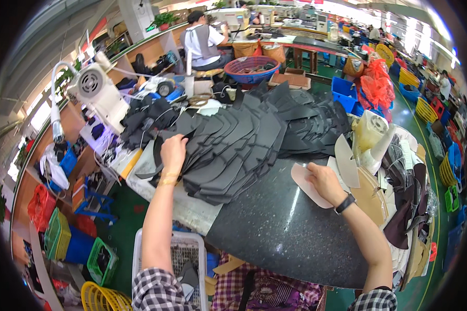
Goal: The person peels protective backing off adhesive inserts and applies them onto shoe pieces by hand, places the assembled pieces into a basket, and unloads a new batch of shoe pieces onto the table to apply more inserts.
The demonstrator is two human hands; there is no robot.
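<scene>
A large fanned heap of black cut pieces (233,145), like shoe parts, covers the far side of the dark table (259,228). My left hand (173,154) is closed at the heap's left edge, its fingers gripping a black piece (157,151). My right hand (327,182) is over the table's right part, closed on a flat, pale beige cut piece (308,193) with a rounded edge. Just beyond that hand, more cream-coloured pieces (347,161) lean against a stack of brown card.
A white sewing machine (99,96) stands at the left. A cone of thread (381,147) and dark scraps (402,207) crowd the right edge. Below the table is a white basket (194,238). A person (205,44) sits at a machine beyond a red-and-blue basin (251,69).
</scene>
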